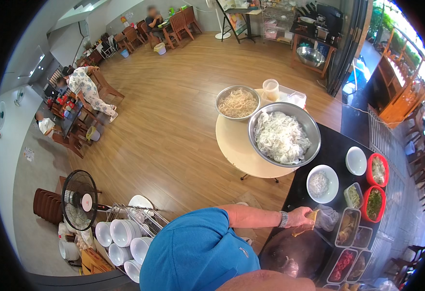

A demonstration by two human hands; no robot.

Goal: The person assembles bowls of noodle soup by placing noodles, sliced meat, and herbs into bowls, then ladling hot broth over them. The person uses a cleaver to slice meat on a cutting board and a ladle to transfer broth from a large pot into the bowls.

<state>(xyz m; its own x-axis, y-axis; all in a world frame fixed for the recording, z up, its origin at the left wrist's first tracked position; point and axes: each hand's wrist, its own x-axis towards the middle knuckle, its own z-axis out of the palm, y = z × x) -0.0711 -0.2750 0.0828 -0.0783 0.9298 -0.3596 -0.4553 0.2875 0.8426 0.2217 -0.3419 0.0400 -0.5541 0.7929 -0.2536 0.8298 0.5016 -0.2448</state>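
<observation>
My left hand (301, 217), with a metal watch on its wrist, grips a flat yellowish-brown piece (306, 224), perhaps food, above a wide dark pot (274, 251). The pot looks steamy, and a pinkish lump (290, 267), perhaps meat, shows inside it. Just beyond that hand lies a crumpled translucent plastic bag (326, 217). A white bowl of white noodles (318, 184) stands on the black counter (289, 203). My right forearm crosses the bottom edge; its hand is out of view.
Clear containers of meat (343, 265) and other food, plus red baskets of greens (374, 203), line the counter's far side. A large steel bowl of noodles (283, 140) overhangs the round table (234, 145). Stacked bowls (123, 232) and a fan (80, 200) stand behind me. A person (85, 85) bends over a table.
</observation>
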